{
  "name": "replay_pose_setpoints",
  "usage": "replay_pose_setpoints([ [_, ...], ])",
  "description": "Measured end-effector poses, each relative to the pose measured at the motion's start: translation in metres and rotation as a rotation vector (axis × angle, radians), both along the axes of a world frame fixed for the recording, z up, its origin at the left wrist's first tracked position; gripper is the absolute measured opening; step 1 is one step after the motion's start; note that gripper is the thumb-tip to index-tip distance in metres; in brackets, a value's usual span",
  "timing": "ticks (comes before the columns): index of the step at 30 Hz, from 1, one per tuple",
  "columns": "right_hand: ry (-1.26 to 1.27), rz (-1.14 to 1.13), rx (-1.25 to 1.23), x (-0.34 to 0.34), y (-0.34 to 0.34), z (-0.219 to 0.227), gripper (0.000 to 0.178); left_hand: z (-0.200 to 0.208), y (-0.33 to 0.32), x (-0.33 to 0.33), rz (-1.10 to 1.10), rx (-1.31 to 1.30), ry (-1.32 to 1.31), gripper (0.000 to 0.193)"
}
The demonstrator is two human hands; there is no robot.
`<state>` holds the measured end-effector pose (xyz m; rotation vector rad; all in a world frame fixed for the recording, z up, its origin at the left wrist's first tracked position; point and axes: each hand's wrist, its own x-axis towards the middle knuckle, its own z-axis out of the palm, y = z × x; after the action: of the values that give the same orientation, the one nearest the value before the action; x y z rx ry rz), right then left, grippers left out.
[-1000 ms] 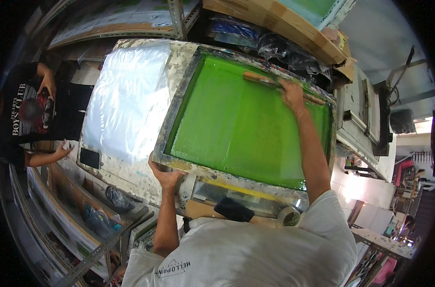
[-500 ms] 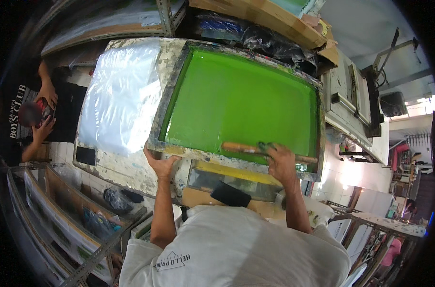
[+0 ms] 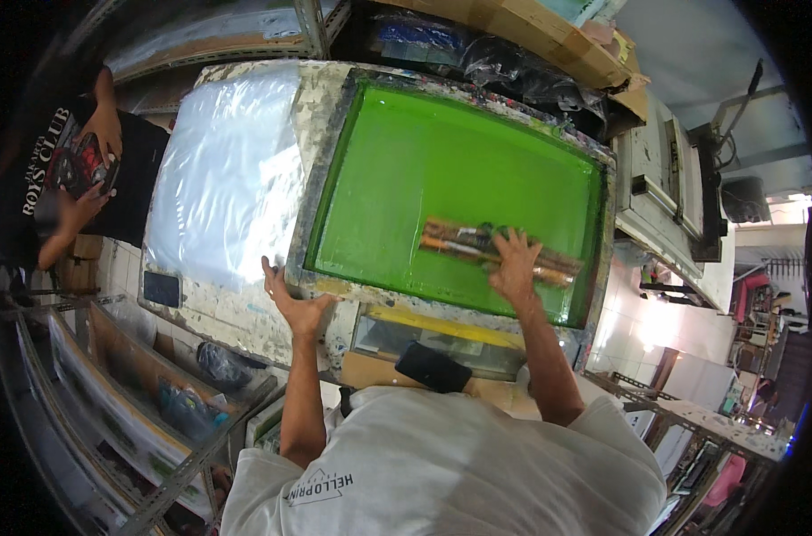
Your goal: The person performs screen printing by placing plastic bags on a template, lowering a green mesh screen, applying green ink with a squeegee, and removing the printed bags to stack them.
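Note:
A large printing screen with bright green mesh [image 3: 441, 170] lies in a paint-stained frame [image 3: 321, 192] on the work table. My right hand [image 3: 513, 263] grips a wooden-handled squeegee [image 3: 500, 250] lying across the green mesh toward its near right part. My left hand [image 3: 290, 299] presses on the frame's near left corner, fingers spread along its edge. A stack of clear plastic sheets [image 3: 222, 170] lies to the left of the screen.
Another person in a black printed shirt [image 3: 62, 170] stands at the far left, hands together. A dark sponge-like block [image 3: 433, 366] rests under the table's near edge. Metal racks [image 3: 147, 411] with stored screens stand at lower left; a machine [image 3: 669, 192] stands at the right.
The squeegee went from the screen's far edge down to its near edge, then back up a little toward the middle. My left hand stayed on the frame corner.

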<state>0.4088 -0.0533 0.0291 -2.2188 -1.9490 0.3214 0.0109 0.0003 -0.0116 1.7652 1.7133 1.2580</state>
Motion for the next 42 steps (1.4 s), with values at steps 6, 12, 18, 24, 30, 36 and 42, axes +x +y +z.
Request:
replay_pose_setpoints([
  [6, 0.004, 0.041, 0.247, 0.072, 0.105, -0.038, 0.074, 0.009, 0.002, 0.004, -0.008, 0.034, -0.041, 0.124],
  [12, 0.011, 0.079, 0.360, 0.125, 0.200, -0.045, 0.074, 0.014, 0.005, 0.011, -0.004, 0.073, -0.020, 0.112],
  [18, -0.134, 0.008, 0.185, 0.136, 0.237, -0.028, 0.076, 0.002, -0.003, 0.008, -0.020, -0.023, -0.246, 0.106],
  [24, -0.277, 0.095, 0.330, 0.091, 0.211, 0.055, 0.083, -0.006, -0.005, 0.005, -0.019, -0.038, -0.477, 0.107],
  [30, -0.028, 0.180, -0.047, 0.036, 0.048, 0.159, 0.087, 0.029, 0.003, 0.004, -0.021, 0.162, -0.331, 0.110],
  [36, -0.136, 0.151, -0.166, 0.002, -0.066, 0.229, 0.051, 0.132, 0.053, 0.034, 0.024, 0.341, -0.286, 0.082],
  [42, -0.352, -0.058, 0.400, 0.026, -0.033, 0.263, 0.047, 0.151, 0.095, 0.075, -0.160, 0.267, -0.405, 0.068],
])
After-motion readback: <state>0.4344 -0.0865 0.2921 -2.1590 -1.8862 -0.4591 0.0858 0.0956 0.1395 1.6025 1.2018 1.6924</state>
